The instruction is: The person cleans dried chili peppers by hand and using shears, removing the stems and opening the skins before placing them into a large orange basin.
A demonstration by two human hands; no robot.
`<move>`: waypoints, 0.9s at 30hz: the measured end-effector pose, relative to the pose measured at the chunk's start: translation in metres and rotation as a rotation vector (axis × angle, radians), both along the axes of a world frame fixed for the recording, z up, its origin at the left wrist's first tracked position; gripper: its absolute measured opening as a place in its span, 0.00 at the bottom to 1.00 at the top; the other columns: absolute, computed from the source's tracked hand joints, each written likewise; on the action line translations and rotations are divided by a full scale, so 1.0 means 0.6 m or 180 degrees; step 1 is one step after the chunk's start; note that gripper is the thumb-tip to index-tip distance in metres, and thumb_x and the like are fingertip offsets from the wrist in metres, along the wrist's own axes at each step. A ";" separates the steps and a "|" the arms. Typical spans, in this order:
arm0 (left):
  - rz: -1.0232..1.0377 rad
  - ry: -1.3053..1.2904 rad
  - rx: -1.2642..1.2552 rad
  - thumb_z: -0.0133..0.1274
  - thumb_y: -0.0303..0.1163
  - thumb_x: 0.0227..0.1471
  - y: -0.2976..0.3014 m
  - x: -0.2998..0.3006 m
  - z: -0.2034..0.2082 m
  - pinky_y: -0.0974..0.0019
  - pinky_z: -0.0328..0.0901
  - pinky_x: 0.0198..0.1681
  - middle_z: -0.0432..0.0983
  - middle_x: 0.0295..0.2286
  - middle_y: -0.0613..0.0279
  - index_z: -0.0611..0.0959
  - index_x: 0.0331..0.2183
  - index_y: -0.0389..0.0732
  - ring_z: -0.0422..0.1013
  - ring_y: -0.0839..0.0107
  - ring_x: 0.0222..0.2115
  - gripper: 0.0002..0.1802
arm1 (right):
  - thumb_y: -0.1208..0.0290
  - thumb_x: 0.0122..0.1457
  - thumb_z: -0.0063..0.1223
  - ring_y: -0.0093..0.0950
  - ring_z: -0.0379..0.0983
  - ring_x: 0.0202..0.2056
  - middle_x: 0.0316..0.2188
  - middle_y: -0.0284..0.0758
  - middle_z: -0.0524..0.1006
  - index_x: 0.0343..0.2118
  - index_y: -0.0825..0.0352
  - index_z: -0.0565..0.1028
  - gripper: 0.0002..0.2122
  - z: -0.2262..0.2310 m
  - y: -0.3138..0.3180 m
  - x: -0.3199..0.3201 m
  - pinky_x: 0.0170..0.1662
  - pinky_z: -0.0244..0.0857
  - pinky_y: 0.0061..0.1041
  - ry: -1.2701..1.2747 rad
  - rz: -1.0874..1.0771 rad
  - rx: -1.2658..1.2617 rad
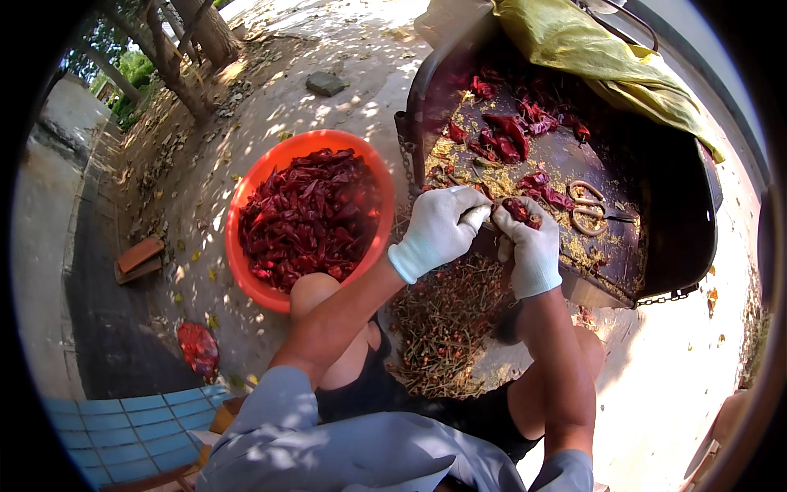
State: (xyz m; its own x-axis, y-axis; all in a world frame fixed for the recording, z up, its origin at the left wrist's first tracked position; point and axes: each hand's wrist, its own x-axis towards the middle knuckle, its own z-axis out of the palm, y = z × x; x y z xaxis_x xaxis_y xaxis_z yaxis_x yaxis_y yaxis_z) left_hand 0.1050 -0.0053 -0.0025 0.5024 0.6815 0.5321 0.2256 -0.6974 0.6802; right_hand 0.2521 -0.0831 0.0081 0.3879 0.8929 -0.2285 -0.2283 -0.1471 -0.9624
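Note:
White gloves cover both my hands, which meet over the near edge of a dark metal cart bed (492,111). My right hand (533,250) is closed around a dried red chili pepper (520,212). Close against its left end, my left hand (438,230) pinches with thumb and fingers; what lies between them is too small to make out. Several dried red peppers (504,139) and scattered yellow seeds (574,250) lie in the cart bed. Scissors (588,207) with rounded handles rest just beyond my right hand.
An orange basin (235,246) full of dried red peppers stands left of my knees. Below my hands, a heap of pepper stems (443,328) covers the ground. A yellow-green sack (590,53) drapes over the cart's far side. A brick (140,255) and a red bag (197,348) lie left.

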 end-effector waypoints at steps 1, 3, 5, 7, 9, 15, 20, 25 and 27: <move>-0.0032 -0.0157 -0.0237 0.59 0.27 0.51 0.000 0.001 -0.001 0.61 0.68 0.28 0.77 0.24 0.55 0.84 0.32 0.36 0.76 0.63 0.24 0.05 | 0.75 0.58 0.58 0.17 0.64 0.20 0.22 0.26 0.72 0.36 0.65 0.77 0.04 0.006 -0.001 -0.003 0.23 0.61 0.20 0.0779 0.0027 -0.0097; -0.0194 -0.0371 -0.1120 0.55 0.26 0.56 -0.003 -0.002 0.002 0.67 0.69 0.28 0.77 0.23 0.60 0.83 0.35 0.33 0.74 0.73 0.23 0.07 | 0.76 0.61 0.54 0.15 0.58 0.18 0.24 0.24 0.71 0.38 0.65 0.76 0.04 -0.005 0.004 -0.003 0.21 0.54 0.18 0.1705 0.0078 0.0020; -0.0419 -0.0763 -0.2535 0.54 0.26 0.59 -0.006 -0.005 0.007 0.71 0.69 0.29 0.77 0.24 0.64 0.82 0.38 0.31 0.72 0.77 0.24 0.08 | 0.76 0.62 0.52 0.16 0.58 0.18 0.25 0.24 0.71 0.40 0.65 0.76 0.05 -0.022 0.008 0.011 0.21 0.54 0.18 0.2615 0.0206 0.0096; -0.0508 -0.0808 -0.2548 0.51 0.26 0.61 -0.006 -0.004 0.008 0.74 0.69 0.30 0.75 0.25 0.66 0.81 0.41 0.30 0.70 0.80 0.24 0.10 | 0.74 0.62 0.52 0.16 0.58 0.19 0.25 0.24 0.70 0.40 0.64 0.76 0.05 -0.021 0.010 0.018 0.21 0.54 0.18 0.2339 0.0199 0.0171; -0.0471 -0.0820 -0.2405 0.51 0.26 0.61 0.000 -0.004 0.002 0.73 0.69 0.30 0.76 0.25 0.66 0.81 0.41 0.30 0.70 0.80 0.24 0.10 | 0.74 0.62 0.53 0.16 0.59 0.19 0.25 0.24 0.70 0.40 0.64 0.76 0.05 -0.003 0.010 0.011 0.21 0.54 0.19 0.1727 0.0092 0.0125; -0.0973 -0.1368 -0.2684 0.51 0.27 0.61 -0.013 -0.007 -0.007 0.70 0.69 0.30 0.76 0.26 0.62 0.80 0.38 0.30 0.72 0.76 0.25 0.09 | 0.76 0.61 0.56 0.16 0.60 0.18 0.24 0.26 0.72 0.37 0.65 0.75 0.03 -0.007 0.009 0.034 0.20 0.57 0.19 0.1593 -0.0574 0.0298; -0.1279 0.0499 -0.1285 0.56 0.30 0.56 -0.006 -0.031 0.061 0.69 0.70 0.33 0.79 0.27 0.60 0.83 0.38 0.32 0.73 0.74 0.26 0.11 | 0.75 0.62 0.54 0.15 0.59 0.19 0.28 0.28 0.73 0.42 0.68 0.74 0.07 0.024 -0.014 0.085 0.20 0.56 0.15 0.1045 -0.0763 0.0465; -0.0372 0.1703 0.0187 0.58 0.35 0.51 0.028 0.003 0.005 0.60 0.71 0.39 0.81 0.33 0.56 0.86 0.39 0.44 0.78 0.59 0.34 0.12 | 0.71 0.57 0.63 0.16 0.64 0.14 0.19 0.26 0.71 0.38 0.68 0.76 0.10 0.058 -0.046 0.039 0.19 0.59 0.19 0.0130 0.1486 0.0143; -0.0552 0.1653 -0.0275 0.54 0.40 0.54 0.054 0.049 0.004 0.58 0.70 0.42 0.81 0.37 0.56 0.86 0.41 0.47 0.77 0.56 0.37 0.14 | 0.70 0.56 0.65 0.16 0.65 0.15 0.19 0.26 0.72 0.39 0.67 0.77 0.11 0.057 -0.048 0.033 0.19 0.59 0.19 -0.0058 0.1931 -0.0124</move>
